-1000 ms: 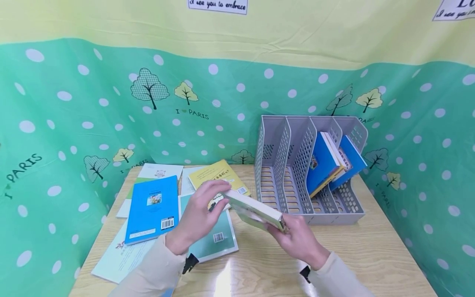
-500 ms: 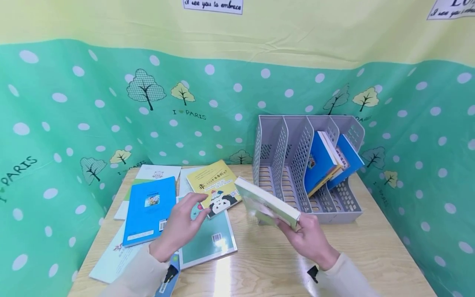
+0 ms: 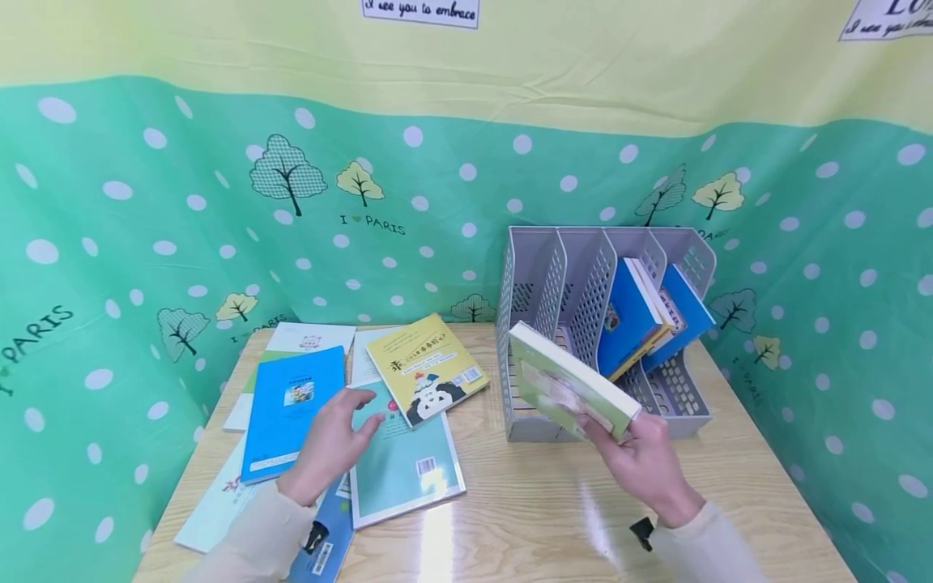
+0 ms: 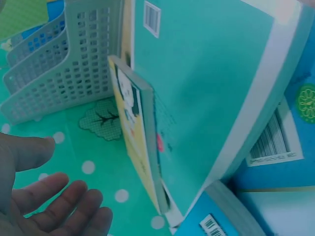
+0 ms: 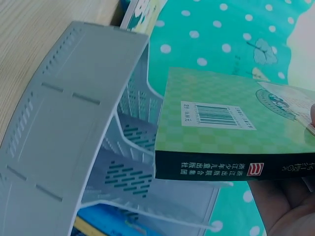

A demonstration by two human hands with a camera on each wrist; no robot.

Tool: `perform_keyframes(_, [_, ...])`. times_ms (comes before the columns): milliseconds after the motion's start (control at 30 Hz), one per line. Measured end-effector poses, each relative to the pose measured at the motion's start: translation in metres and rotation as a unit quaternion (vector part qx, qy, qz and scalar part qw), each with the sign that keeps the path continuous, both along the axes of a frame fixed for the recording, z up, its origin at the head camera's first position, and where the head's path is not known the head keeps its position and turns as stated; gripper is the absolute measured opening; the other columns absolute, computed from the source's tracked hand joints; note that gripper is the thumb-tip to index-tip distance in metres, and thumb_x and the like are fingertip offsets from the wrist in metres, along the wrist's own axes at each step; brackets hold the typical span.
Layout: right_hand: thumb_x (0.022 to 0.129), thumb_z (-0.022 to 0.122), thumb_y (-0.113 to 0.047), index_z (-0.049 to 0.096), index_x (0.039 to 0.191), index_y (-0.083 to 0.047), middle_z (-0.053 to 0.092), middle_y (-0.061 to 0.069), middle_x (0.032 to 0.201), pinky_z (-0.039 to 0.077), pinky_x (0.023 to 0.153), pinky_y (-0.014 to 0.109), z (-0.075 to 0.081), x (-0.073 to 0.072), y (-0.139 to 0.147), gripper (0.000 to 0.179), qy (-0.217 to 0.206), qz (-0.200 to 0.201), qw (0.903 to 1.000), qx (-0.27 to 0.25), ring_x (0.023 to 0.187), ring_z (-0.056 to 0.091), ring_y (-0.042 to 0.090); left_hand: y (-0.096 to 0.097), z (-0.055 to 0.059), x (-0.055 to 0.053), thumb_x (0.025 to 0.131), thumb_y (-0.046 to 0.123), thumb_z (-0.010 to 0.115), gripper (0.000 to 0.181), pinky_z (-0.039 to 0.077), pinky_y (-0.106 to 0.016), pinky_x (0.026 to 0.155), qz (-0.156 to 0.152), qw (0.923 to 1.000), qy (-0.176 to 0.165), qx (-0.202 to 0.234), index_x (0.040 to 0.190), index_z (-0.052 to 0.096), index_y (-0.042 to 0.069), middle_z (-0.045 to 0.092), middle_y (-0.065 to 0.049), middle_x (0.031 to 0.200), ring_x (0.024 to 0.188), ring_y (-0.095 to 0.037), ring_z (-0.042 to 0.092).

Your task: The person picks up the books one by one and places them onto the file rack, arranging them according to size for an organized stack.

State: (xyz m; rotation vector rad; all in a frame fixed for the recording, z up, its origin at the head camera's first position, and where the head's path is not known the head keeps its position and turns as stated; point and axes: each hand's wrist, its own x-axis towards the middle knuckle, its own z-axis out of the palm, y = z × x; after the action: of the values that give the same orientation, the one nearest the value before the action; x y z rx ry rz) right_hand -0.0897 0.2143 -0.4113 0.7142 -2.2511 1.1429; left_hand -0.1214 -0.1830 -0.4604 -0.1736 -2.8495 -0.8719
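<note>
My right hand [image 3: 645,465] grips a thick green book [image 3: 564,380] by its lower right end, tilted in front of the grey file rack [image 3: 539,429]. In the right wrist view the book [image 5: 216,118] shows a barcode and a dark spine, with the rack [image 5: 74,108] beside it. My left hand [image 3: 331,445] hovers with spread fingers above the books at left, holding nothing. Nearest to it are a blue book [image 3: 291,405], a teal book [image 3: 394,486] and a yellow book [image 3: 415,356] with a panda. The left wrist view shows the left hand [image 4: 54,196] with its fingers apart from the books.
Blue and yellow books [image 3: 630,324] lean in the rack's third compartment, and another blue book [image 3: 681,316] in the rightmost one. White books [image 3: 226,494] lie under the blue one. A polka-dot curtain [image 3: 437,202] hangs behind the wooden table [image 3: 525,518].
The left hand has let go of the green book and moved left and down over the pile. The right hand has carried the book right, up to the front of the rack.
</note>
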Motion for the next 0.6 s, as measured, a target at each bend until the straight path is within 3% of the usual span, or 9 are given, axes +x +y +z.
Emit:
perform_keyframes(167, [0.073,0.076,0.009,0.059,0.127,-0.002,0.065,0.019,0.116,0.053,0.072,0.019,0.003,0.003,0.011,0.057,-0.014,-0.034,0.9992,0.017,0.1,0.065,0.026,-0.001,-0.012,-0.004,0.088,0.022,0.07,0.04,0.051,-0.047,0.086,0.006,0.9992,-0.041,-0.001,0.123,0.06,0.005,0.059,-0.011,0.12,0.109,-0.029,0.057])
perform_keyframes(300, [0.072,0.077,0.009,0.06,0.127,-0.005,0.066,0.017,0.116,0.052,0.075,0.017,0.004,0.004,0.021,0.06,-0.001,-0.065,0.9976,0.024,0.103,0.064,0.02,0.004,-0.019,-0.008,0.087,0.024,0.07,0.042,0.05,-0.047,0.088,0.001,0.9977,-0.067,0.007,0.124,0.06,0.005,0.058,-0.01,0.121,0.111,-0.029,0.056])
perform_keyframes(600, [0.076,0.075,0.008,0.058,0.131,-0.01,0.065,0.014,0.119,0.049,0.076,0.012,0.009,0.002,0.043,0.06,-0.012,-0.108,0.9938,0.023,0.107,0.058,-0.001,0.024,-0.023,-0.018,0.084,0.024,0.074,0.044,0.051,-0.044,0.085,-0.019,0.9973,-0.07,0.004,0.121,0.062,0.006,0.059,-0.009,0.117,0.106,-0.026,0.057])
